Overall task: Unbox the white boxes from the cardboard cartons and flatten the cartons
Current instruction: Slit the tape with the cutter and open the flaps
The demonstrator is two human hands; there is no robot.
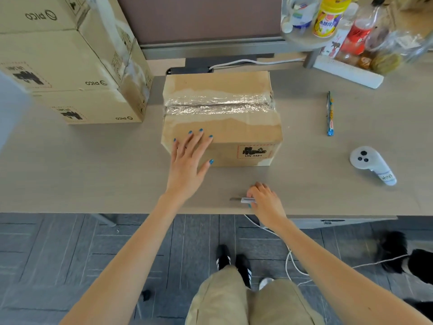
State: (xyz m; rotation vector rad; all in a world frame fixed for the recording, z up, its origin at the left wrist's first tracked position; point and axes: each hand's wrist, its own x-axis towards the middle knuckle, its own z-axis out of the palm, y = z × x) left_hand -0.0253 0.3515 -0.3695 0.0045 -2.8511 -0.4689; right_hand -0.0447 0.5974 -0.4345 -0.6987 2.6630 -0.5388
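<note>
A brown cardboard carton (pixel 234 109) stands closed in the middle of the table, its top seam covered by wrinkled clear tape. My left hand (pixel 187 158) lies flat with spread fingers on the carton's near left corner. My right hand (pixel 263 200) is near the table's front edge, its fingers curled round a white utility knife (pixel 246 199) whose blade points left. No white box shows.
Three stacked closed cartons (pixel 65 66) stand at the back left. A white controller (pixel 370 164) and a thin blue stick (pixel 330 113) lie at the right. Bottles and jars (pixel 351 26) crowd the back right beside a power strip (pixel 346 71). The grey table (pixel 93 172) ends at my legs.
</note>
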